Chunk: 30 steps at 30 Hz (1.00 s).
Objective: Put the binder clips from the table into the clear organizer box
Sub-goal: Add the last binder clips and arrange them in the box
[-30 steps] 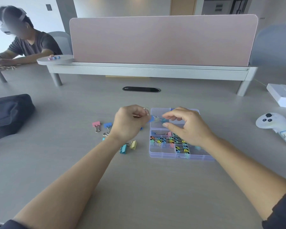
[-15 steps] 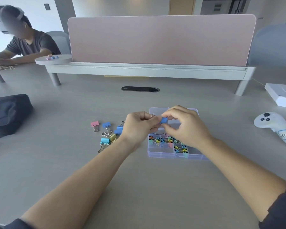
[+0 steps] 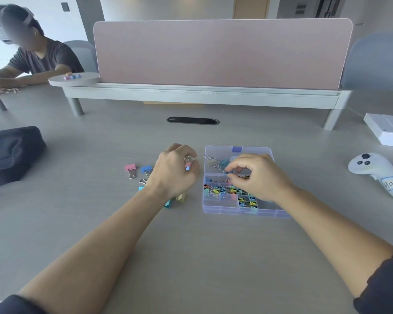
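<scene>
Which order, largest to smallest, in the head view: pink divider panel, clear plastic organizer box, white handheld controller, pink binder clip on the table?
1. pink divider panel
2. clear plastic organizer box
3. white handheld controller, partly out of frame
4. pink binder clip

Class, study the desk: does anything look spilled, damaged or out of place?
Nothing is spilled or damaged. The only strays are loose clips on the table left of the box, not yet sorted. The box sits flat.
</scene>
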Available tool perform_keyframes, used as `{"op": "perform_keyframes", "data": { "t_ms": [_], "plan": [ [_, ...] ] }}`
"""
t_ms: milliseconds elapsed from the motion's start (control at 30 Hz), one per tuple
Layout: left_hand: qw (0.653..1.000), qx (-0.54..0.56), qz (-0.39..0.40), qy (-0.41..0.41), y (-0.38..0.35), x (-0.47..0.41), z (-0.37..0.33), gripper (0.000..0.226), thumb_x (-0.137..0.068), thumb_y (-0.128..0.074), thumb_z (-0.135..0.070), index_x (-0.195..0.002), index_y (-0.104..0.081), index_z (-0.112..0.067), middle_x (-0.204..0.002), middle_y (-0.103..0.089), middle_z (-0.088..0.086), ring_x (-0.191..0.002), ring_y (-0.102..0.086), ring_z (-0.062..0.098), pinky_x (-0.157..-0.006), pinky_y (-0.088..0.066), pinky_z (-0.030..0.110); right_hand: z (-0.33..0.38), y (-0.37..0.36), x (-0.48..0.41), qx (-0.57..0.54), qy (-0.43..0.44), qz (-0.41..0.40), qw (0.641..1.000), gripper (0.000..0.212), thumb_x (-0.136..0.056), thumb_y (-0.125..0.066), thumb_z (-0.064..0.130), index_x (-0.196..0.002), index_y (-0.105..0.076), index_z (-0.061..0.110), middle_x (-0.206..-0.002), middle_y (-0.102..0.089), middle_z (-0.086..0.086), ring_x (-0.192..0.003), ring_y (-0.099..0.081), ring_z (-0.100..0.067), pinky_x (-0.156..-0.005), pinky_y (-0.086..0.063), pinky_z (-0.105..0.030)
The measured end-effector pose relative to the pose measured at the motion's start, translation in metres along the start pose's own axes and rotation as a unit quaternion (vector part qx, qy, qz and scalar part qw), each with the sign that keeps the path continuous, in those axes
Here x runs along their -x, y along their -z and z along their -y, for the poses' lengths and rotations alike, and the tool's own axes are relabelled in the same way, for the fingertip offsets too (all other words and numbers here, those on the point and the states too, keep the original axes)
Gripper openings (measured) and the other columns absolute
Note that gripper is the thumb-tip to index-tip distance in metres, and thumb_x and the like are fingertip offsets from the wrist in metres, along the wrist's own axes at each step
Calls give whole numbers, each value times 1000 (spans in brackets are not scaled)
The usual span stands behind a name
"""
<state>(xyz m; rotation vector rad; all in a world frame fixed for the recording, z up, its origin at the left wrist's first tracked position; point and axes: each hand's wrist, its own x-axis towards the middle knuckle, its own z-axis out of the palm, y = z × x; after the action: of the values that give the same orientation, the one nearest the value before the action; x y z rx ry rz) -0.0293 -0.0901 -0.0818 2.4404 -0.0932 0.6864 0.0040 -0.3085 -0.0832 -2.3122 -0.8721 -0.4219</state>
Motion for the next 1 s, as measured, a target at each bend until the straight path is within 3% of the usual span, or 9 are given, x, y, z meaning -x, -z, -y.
{"op": "perform_keyframes", "data": {
  "t_ms": [133, 233, 367, 600, 733, 800, 900, 1000],
  "plan": [
    [997, 5, 52, -62, -3, 3, -1, 23, -77, -57, -11, -96, -65, -18, -94, -57, 1, -70, -52, 3, -64, -36, 11, -2, -1, -1, 6, 14, 17, 1000, 11, -82, -72, 14, -91, -76, 19, -83, -65, 15, -80, -57, -5, -73, -48, -21],
    [991, -6, 78, -109, -3, 5, -3, 30, -75, -54, -10, -101, -67, -18, -88, -55, 3, -76, -55, 18, -68, -45, 26, -3, -2, -1, 4, 27, 25, 999, 12, -82, -71, 12, -92, -77, 17, -87, -70, 9, -85, -57, -6, -76, -47, -22],
    [980, -20, 100, -171, -7, 6, 4, 40, -77, -55, -2, -109, -68, -21, -94, -56, 3, -85, -56, 22, -75, -48, 30, -3, -2, -1, 5, 26, 39, 999, 13, -84, -70, 12, -93, -77, 19, -90, -72, 7, -85, -58, -7, -77, -48, -26],
    [975, -33, 141, -171, -8, 7, 11, 38, -78, -45, -12, -98, -75, -24, -96, -54, -4, -76, -56, 18, -69, -52, 40, -4, -1, -2, -4, -9, 67, 998, 13, -86, -68, 18, -96, -76, 22, -95, -71, 10, -94, -58, -8, -84, -47, -27],
    [971, -44, 140, -189, -8, 5, 14, 43, -74, -41, -9, -98, -75, -22, -101, -61, -5, -84, -56, 23, -72, -52, 42, -6, 0, -2, 7, -19, 40, 999, 29, -84, -53, 1, -94, -76, 17, -94, -71, 7, -94, -59, -11, -83, -48, -27],
    [967, -52, 146, -203, -8, 4, 15, 45, -73, -39, -7, -98, -74, -20, -105, -64, -7, -88, -57, 25, -74, -52, 43, -6, 0, -3, 15, -4, 42, 999, 37, -80, -48, -7, -88, -77, 14, -92, -72, 6, -93, -60, -12, -83, -47, -23],
    [963, -57, 154, -213, -10, 3, 16, 46, -74, -37, -7, -97, -75, -16, -108, -67, -6, -93, -59, 26, -78, -52, 43, -6, 0, -3, 28, 10, 50, 998, 40, -79, -47, -10, -83, -78, 14, -92, -72, 5, -92, -59, -11, -80, -37, -5],
    [964, -60, 153, -211, -9, 4, 14, 45, -75, -38, -7, -96, -76, -16, -109, -68, -5, -95, -59, 26, -79, -52, 42, -5, 0, -3, 30, 7, 56, 998, 41, -80, -47, -9, -82, -79, 16, -94, -71, 6, -90, -57, -9, -78, -33, -2]
  ]
}}
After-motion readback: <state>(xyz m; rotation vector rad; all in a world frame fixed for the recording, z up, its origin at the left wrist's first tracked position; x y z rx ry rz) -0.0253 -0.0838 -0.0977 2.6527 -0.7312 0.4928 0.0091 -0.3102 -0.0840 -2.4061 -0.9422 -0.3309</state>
